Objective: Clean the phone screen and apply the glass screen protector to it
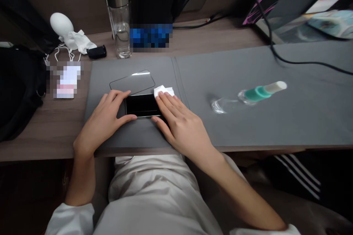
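A phone (143, 105) lies flat on the grey desk mat with its dark screen up. My left hand (106, 115) steadies it at the left end, thumb on the near edge and fingers at the far edge. Over the phone's right end, my right hand (180, 121) presses a folded white tissue (163, 89) under its fingers, the thumb near the phone's near edge. Just beyond the phone rests a clear screen protector (132, 82) with a black border. To the right, a clear bottle with a green and white spray top (257, 93) lies on its side.
The grey mat (289, 125) covers much of the wooden desk. A glass water bottle (121, 25) stands at the back. A white egg-shaped object (61, 25) and a black bag (19, 88) are on the left. A black cable (271, 40) crosses the mat's right side.
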`<state>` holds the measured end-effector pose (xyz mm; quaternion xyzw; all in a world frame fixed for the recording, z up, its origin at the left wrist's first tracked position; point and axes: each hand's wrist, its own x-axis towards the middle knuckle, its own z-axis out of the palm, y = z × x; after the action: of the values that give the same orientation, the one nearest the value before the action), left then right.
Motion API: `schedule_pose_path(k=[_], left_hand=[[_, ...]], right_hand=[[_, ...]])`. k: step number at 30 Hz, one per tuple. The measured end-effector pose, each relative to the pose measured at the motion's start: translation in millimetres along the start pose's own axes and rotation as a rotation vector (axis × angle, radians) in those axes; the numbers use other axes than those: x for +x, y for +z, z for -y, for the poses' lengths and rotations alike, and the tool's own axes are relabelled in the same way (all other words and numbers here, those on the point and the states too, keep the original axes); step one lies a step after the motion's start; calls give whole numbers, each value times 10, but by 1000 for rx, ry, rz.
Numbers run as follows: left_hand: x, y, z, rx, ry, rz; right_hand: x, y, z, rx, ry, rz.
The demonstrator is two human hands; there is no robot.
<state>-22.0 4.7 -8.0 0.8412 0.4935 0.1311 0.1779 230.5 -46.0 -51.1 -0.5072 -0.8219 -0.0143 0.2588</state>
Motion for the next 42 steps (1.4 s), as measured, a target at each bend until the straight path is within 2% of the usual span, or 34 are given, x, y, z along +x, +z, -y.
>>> schedule_pose_path(k=[11, 22, 26, 34, 42], left_hand=[[-12, 1, -1, -2, -12, 3], [-11, 16, 6, -11, 18, -8], [-7, 23, 21, -26, 23, -13], [-1, 18, 18, -21, 17, -6], [-10, 33, 11, -9, 31, -14]], right_hand=[[-19, -1, 15, 39, 32, 13], [-205, -185, 166, 11, -9, 62], [-125, -160, 153, 19, -3, 78], [156, 32, 167, -4, 56, 63], [-112, -50, 383, -33, 0, 63]])
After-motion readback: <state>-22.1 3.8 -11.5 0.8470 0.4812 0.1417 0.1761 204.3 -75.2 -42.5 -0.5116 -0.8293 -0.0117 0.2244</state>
